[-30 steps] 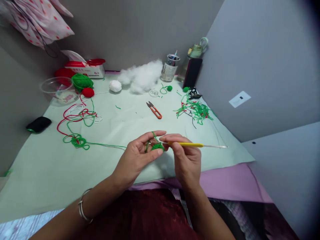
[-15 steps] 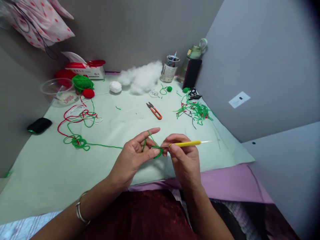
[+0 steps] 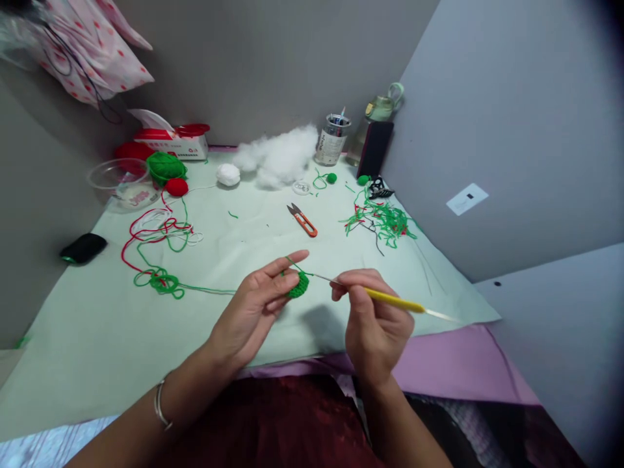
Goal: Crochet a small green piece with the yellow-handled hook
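Note:
My left hand (image 3: pixel 266 286) pinches a small rounded green crochet piece (image 3: pixel 298 285) between thumb and fingers. Green yarn (image 3: pixel 207 290) runs to this hand from a loose tangle on the left and passes over the raised index finger. In my right hand (image 3: pixel 373 312) is a crochet hook with a yellow handle (image 3: pixel 394 299), gripped like a pen. Its metal tip points left, with a strand of green yarn at it, slightly apart from the crochet piece's right edge. Part of the piece is covered by my left thumb.
Orange thread snips (image 3: pixel 305 224) lie mid-table, with white stuffing (image 3: pixel 280 159) behind. Green and red yarn scraps (image 3: pixel 390 221) are piled at right. Yarn balls, a tissue box (image 3: pixel 188 144) and a plastic tub (image 3: pixel 119 185) stand at left. A bottle and pen can (image 3: pixel 331 143) stand at the back.
My right hand has drawn the hook rightward and away from the crochet piece, pulling a green strand out. The left hand has turned, so more of the piece shows. The camera view has shifted slightly.

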{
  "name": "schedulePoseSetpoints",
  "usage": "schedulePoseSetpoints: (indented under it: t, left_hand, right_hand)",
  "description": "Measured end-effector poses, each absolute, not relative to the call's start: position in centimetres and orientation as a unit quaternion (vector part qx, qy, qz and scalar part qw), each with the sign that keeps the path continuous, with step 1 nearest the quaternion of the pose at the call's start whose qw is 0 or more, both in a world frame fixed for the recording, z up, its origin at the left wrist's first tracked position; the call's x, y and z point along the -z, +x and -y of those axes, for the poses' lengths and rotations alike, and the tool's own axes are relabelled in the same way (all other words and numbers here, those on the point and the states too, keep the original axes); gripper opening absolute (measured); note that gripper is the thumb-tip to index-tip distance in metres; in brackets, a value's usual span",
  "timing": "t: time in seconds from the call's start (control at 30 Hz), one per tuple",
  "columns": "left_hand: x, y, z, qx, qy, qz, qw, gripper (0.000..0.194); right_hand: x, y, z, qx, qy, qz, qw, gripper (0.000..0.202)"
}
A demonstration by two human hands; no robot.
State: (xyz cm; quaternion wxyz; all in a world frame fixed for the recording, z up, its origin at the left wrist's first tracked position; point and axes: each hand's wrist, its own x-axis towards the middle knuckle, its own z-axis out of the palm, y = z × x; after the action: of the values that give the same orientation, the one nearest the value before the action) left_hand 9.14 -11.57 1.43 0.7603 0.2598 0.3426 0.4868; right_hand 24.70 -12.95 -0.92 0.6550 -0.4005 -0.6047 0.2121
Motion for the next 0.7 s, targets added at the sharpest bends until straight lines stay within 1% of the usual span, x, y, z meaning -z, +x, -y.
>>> schedulePoseSetpoints:
  t: [0.03, 0.07, 0.13, 0.2, 0.23, 0.27, 0.37, 0.47, 0.7]
  left_hand:
    - [-1.5, 9.2, 11.6, -0.511, 0.270, -0.350, 0.737, 0.046]
    - [-1.5, 9.3, 11.7, -0.534, 0.282, -0.350, 0.716, 0.051]
    - [-1.3, 9.7, 11.9, -0.548, 0.292, -0.347, 0.703, 0.061]
    - [-1.2, 10.0, 12.2, -0.516, 0.272, -0.346, 0.735, 0.064]
    - [-1.1, 10.0, 12.2, -0.495, 0.257, -0.346, 0.754, 0.063]
    - [-1.0, 10.1, 12.3, -0.479, 0.243, -0.345, 0.770, 0.063]
    - [-1.0, 10.1, 12.1, -0.467, 0.228, -0.340, 0.784, 0.066]
    - [-1.0, 10.1, 11.9, -0.470, 0.226, -0.337, 0.783, 0.066]
    - [-1.3, 9.0, 11.6, -0.471, 0.245, -0.341, 0.776, 0.056]
  right_hand:
    - [0.7, 24.6, 12.8, -0.248, -0.399, 0.586, 0.660, 0.025]
    - [0.6, 24.5, 12.8, -0.255, -0.402, 0.588, 0.653, 0.024]
    - [0.6, 24.2, 12.8, -0.191, -0.415, 0.635, 0.623, 0.024]
    - [0.8, 23.9, 12.9, -0.110, -0.425, 0.669, 0.600, 0.030]
    - [0.9, 23.8, 13.0, -0.102, -0.426, 0.669, 0.600, 0.032]
    - [1.0, 23.9, 12.9, -0.126, -0.426, 0.659, 0.607, 0.030]
    - [1.3, 24.3, 12.6, -0.289, -0.420, 0.588, 0.627, 0.019]
    - [1.7, 24.8, 12.3, -0.402, -0.404, 0.520, 0.636, 0.016]
    - [1.4, 25.5, 12.2, -0.451, -0.380, 0.461, 0.662, 0.013]
